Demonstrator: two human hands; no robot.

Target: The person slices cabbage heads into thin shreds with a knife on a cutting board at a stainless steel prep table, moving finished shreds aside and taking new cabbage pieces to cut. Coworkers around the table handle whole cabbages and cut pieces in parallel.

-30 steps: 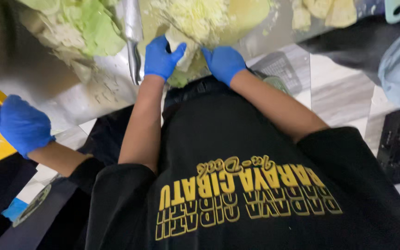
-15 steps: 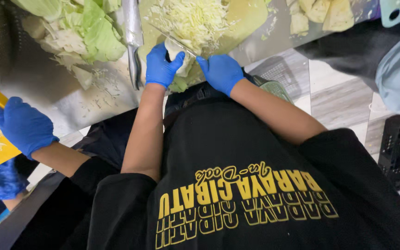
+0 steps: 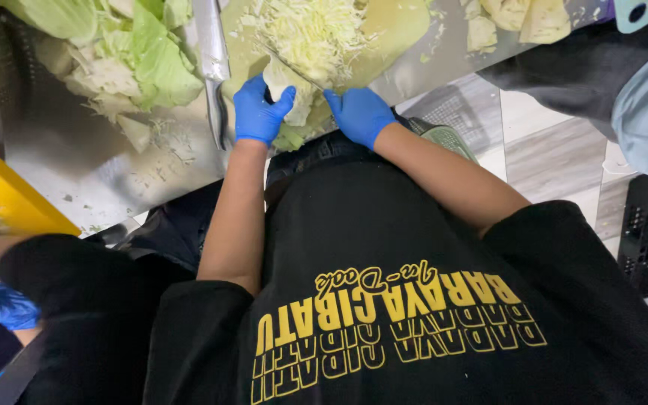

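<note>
left hand (image 3: 260,112) fingers clamping the cabbage wedge (image 3: 288,90) at the cutting board (image 3: 399,30) near edge | right hand (image 3: 359,114) fingers closing on the knife (image 3: 294,66) | advice: keeping fingertips tucked, slicing thin toward the shredded cabbage (image 3: 313,30)

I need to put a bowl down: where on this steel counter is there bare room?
The steel counter is barest between the cabbage leaves and the yellow board, with only scraps. It is crowded around the left hand, right hand, shredded cabbage and the knife.
</note>
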